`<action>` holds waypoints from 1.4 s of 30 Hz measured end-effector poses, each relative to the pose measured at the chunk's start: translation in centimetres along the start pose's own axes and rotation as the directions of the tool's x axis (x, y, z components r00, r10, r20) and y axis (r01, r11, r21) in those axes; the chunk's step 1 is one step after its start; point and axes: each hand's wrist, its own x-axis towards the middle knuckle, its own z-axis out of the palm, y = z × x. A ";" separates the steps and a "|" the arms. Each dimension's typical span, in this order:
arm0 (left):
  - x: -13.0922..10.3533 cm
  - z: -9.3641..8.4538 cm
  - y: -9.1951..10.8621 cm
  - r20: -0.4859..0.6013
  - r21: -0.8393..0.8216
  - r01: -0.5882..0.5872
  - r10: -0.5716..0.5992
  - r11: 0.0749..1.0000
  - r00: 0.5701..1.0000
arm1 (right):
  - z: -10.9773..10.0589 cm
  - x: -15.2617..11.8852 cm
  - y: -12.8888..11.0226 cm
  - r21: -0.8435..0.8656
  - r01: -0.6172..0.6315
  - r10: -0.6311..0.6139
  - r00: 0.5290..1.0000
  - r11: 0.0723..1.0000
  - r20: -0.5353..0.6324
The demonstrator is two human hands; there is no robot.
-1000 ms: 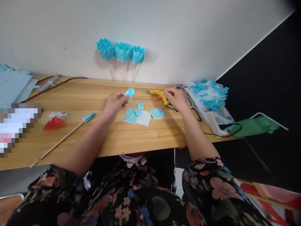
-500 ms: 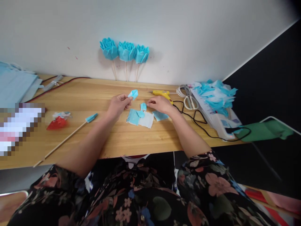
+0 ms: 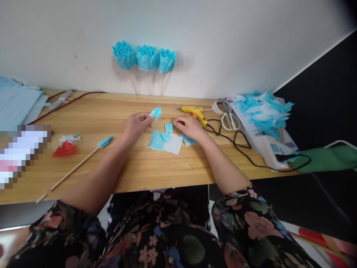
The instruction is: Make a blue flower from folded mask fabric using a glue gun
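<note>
Between the fingertips of my left hand is a small folded blue petal, raised above the wooden table. My right hand is just right of a small blue folded piece; its fingers are curled, and whether they pinch anything is too small to tell. Below lie a blue square, a rounded blue piece and a white square. Another blue square is partly under my right hand.
Three blue flowers on sticks lean on the wall. A yellow glue gun, scissors, blue scraps and a power strip are right. A blue-tipped stick and red packet lie left.
The view has shifted slightly. My right hand has drawn a little away from the small folded piece. My left hand keeps its pinch on the petal.
</note>
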 end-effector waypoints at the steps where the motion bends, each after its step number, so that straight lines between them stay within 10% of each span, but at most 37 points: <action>1: 0.1 -0.2 -0.1 -0.019 0.097 -0.003 0.005 0.995 1.000 | 0.1 0.0 -0.1 -0.005 0.006 -0.006 1.000 1.000 0.004; 8: 0.4 -0.4 -0.2 -0.052 0.528 -0.007 0.041 0.849 0.998 | 0.6 0.0 -0.7 -0.029 -0.016 0.016 1.000 0.999 -0.011; 18: 0.4 -0.8 -0.6 0.061 0.471 -0.097 0.077 0.877 0.995 | 0.8 0.1 0.0 0.192 0.013 0.003 0.997 0.981 -0.083; 37: -0.4 -0.7 0.8 0.103 0.616 -0.074 0.013 0.784 0.995 | 0.9 0.2 -1.6 0.893 -0.097 0.174 0.985 0.440 0.021; 42: -0.4 -0.3 1.0 0.092 0.705 -0.049 -0.023 0.708 0.995 | 1.6 0.8 -2.8 0.877 -0.112 0.105 0.992 0.468 0.071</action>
